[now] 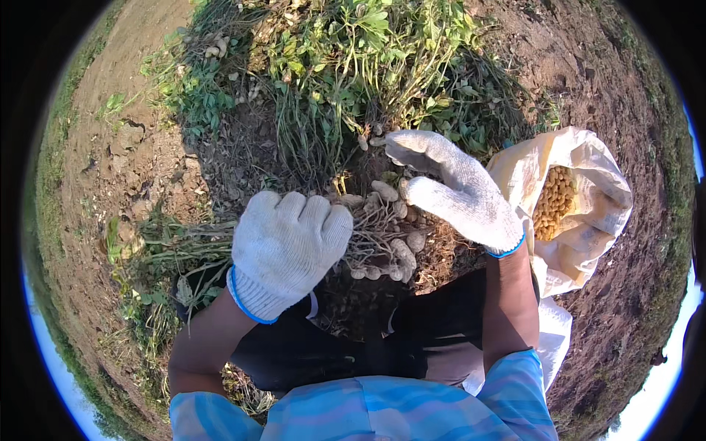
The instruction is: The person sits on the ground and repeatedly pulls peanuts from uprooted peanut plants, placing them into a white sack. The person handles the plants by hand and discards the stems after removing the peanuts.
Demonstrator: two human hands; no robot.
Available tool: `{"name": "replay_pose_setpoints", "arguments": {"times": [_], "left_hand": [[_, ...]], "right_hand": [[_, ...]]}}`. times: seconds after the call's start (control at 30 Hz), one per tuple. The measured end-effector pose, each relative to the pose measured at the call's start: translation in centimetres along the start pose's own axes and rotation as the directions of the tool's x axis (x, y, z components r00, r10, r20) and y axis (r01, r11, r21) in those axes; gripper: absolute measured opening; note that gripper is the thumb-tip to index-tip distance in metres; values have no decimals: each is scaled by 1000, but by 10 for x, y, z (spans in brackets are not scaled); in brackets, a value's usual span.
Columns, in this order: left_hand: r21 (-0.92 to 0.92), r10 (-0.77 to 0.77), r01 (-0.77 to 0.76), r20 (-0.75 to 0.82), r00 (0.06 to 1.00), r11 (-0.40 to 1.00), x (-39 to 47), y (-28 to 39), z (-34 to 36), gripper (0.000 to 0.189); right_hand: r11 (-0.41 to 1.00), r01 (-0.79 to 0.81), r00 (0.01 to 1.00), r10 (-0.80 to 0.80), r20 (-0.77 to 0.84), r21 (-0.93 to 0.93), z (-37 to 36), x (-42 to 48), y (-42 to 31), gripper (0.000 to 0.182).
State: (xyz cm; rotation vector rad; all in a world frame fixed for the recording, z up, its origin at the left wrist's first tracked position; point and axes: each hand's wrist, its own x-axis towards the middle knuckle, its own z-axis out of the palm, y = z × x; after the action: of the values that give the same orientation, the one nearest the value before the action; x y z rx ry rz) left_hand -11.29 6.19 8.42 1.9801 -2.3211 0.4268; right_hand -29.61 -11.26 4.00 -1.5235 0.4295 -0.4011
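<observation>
In a white knitted glove with a blue cuff edge, my left hand [292,240] is closed around the stems of a pulled peanut plant [187,240]. Its leafy tops trail off to the left of my fist. To the right of the fist spread its roots, with a cluster of peanut pods [404,253] hanging on them. My right hand [455,190], gloved the same way, is beside the upper right of this cluster. Its fingers and thumb are apart, and the thumb tip is close to or against a pod. No pod shows clearly inside the right hand.
A white woven sack [593,160] stands on the right, its mouth rolled back, with many peanut pods [553,204] inside. A heap of uprooted peanut plants [380,66] lies ahead. More pods [218,47] show at its upper left. Bare soil [612,286] extends on both sides.
</observation>
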Motion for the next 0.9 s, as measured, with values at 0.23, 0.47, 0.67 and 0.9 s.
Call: {"name": "replay_pose_setpoints", "arguments": {"times": [0.23, 0.47, 0.67, 0.9], "left_hand": [[-40, -30, 39, 210, 977, 998, -12, -31, 33, 33], [-370, 126, 136, 602, 788, 919, -32, -32, 61, 46], [-520, 266, 287, 748, 609, 805, -37, -38, 59, 61], [-452, 212, 393, 828, 520, 801, -35, -41, 54, 66]], "right_hand": [[904, -164, 985, 172, -16, -394, 22, -1, 21, 47], [975, -21, 1000, 22, 6, -223, 18, 10, 36, 39], [920, -392, 866, 368, 339, 3, 52, 5, 87, 53], [851, -482, 838, 378, 393, 208, 71, -3, 126, 60]]}}
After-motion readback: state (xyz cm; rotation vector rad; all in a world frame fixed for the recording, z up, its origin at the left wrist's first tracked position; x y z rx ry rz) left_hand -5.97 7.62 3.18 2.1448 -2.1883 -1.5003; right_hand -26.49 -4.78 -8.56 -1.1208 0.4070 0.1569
